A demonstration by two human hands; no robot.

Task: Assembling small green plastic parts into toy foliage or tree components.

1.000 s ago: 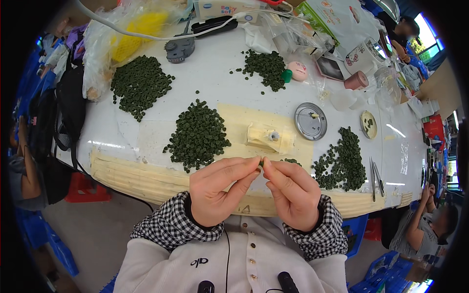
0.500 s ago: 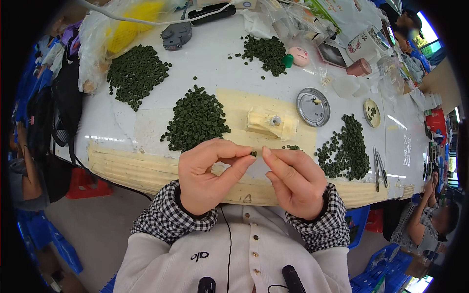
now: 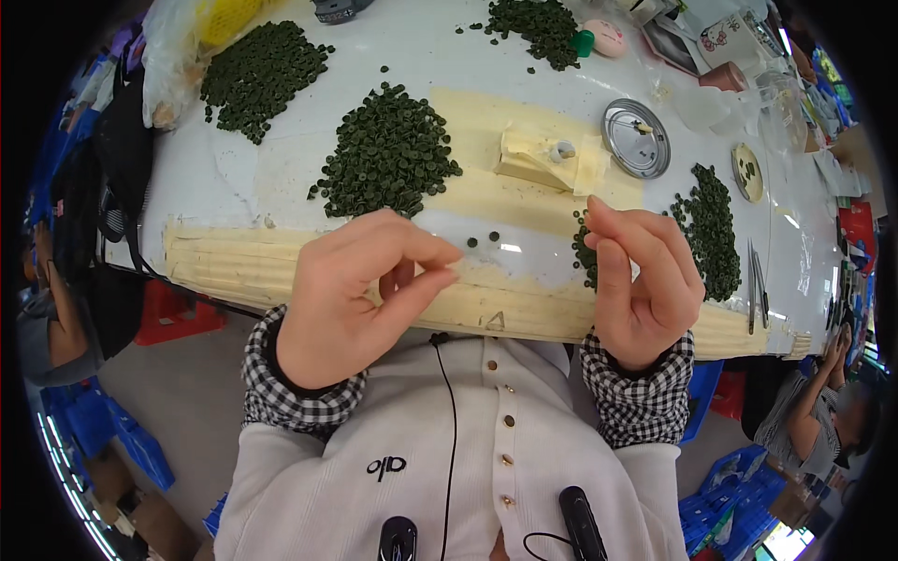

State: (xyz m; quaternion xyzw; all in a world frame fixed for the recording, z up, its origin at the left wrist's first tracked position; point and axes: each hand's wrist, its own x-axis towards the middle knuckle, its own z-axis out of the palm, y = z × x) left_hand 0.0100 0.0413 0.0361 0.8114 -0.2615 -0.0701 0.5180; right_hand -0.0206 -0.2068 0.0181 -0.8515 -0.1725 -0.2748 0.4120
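My left hand (image 3: 360, 294) hovers over the table's near edge. Its thumb and index tips are slightly apart, with nothing visible between them. Two small dark green discs (image 3: 483, 239) lie on the table just beyond those fingertips. To the right, my right hand (image 3: 650, 285) is raised with its thumb up and its index finger stretched out, and I see nothing in it. A small group of green discs (image 3: 582, 245) lies beside this hand and is partly hidden by it. Beyond my left hand rises a large heap of the same discs (image 3: 388, 154).
A yellowish block with a small metal post (image 3: 543, 159) stands mid-table, left of a round metal dish (image 3: 636, 138). More disc heaps lie at far left (image 3: 267, 75), far middle (image 3: 535, 30) and right (image 3: 708, 229). Tweezers (image 3: 756, 285) lie at the right edge.
My hands have moved apart, left hand leftward and right hand rightward. The small green disc my left fingers held is no longer between them. Two discs now show on the table there. The view has shifted.
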